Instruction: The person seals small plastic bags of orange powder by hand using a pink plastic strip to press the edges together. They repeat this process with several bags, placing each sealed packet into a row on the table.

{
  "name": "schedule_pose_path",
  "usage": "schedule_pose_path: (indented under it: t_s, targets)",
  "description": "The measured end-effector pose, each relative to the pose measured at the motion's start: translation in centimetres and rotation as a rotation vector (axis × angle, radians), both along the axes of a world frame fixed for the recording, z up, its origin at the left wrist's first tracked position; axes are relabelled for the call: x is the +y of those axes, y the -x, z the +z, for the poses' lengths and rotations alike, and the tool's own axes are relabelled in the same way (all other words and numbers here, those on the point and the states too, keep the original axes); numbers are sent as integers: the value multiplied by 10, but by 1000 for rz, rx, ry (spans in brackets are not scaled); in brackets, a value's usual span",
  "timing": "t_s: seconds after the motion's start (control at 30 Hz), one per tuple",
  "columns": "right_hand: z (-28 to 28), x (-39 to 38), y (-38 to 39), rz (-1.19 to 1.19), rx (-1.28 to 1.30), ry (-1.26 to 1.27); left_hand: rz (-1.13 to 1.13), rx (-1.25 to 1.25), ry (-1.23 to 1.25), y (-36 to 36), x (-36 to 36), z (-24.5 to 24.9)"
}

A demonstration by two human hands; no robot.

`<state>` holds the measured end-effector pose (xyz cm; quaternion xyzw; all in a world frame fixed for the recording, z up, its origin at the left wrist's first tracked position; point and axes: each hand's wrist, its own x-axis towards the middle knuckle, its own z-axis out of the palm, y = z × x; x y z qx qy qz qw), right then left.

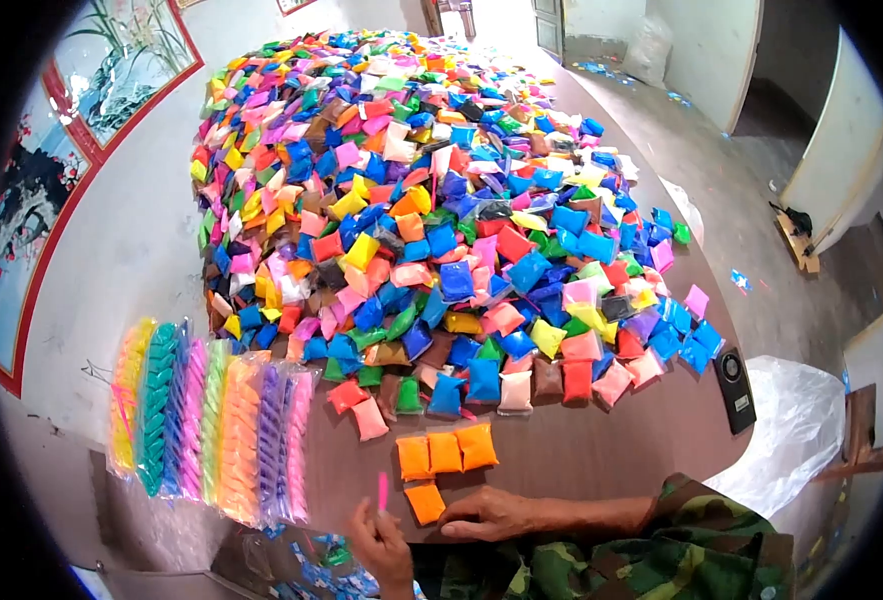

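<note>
My left hand (379,545) is raised at the table's front edge, its fingers pinched round a small flat pink stick (382,490) that points upward. To its right, my right hand (489,514) lies low over the tabletop with bent fingers closed at the edge of an orange packet (424,503). Just above that packet, more orange packets (446,452) lie side by side in a short row. The fingertips of my right hand are partly hidden.
A large heap of small coloured packets (441,240) covers most of the table (641,440). Long bags of twisted coloured pieces (236,430) lie at the left. A black device (733,390) sits near the right edge, beside clear plastic sheeting (796,430).
</note>
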<state>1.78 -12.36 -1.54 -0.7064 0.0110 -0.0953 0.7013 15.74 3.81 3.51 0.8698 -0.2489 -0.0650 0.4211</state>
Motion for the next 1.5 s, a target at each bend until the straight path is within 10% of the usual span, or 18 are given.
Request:
schedule_pose_path:
  t_s: [0.43,0.73,0.87,0.9,1.2,1.5]
  targets:
    - [-6,-16,8,-3,-201,-281,-475,-319,-298,57,-3,-22]
    - [-5,-26,21,-58,-143,-273,-434,185,-136,-3,-75,81]
    - [-9,-25,18,67,-258,-145,-306,-20,-153,-45,-142,84]
    - [15,-24,13,-266,-466,-95,-321,-59,-111,-57,-158,76]
    - [-13,-14,15,183,-203,60,-428,-130,-74,-75,-272,82]
    - [-25,-7,13,147,-232,14,-1073,-716,-174,-8,-345,74]
